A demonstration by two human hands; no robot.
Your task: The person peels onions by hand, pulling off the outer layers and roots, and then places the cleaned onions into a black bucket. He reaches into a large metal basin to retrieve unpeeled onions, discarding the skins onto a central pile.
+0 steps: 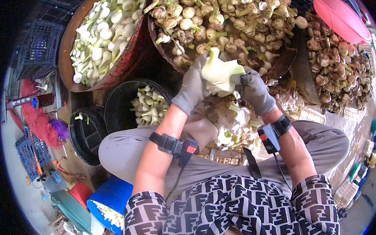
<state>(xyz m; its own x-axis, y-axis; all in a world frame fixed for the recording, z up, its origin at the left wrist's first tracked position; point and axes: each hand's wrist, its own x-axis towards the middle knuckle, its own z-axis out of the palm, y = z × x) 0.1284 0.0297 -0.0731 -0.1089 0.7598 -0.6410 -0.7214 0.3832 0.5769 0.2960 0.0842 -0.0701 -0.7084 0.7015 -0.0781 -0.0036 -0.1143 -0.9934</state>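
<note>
Both hands wear grey gloves and meet at one pale garlic bulb (221,72) with a short green stem, held over the lap. My left hand (191,85) has its fingers closed on the bulb's left side. On the other side my right hand (256,91) grips the bulb near a pale green stub. Below the hands lies a heap of loose white peelings (234,122). Just beyond them stands a wide round pan (291,59) of unpeeled, brownish garlic bulbs.
A rusty red tub (68,56) of clean bulbs stands at upper left, a black bucket (116,109) with more below it. Brown bulbs (339,70) and a pink basin (340,19) are at right. A blue bucket (118,194) sits lower left.
</note>
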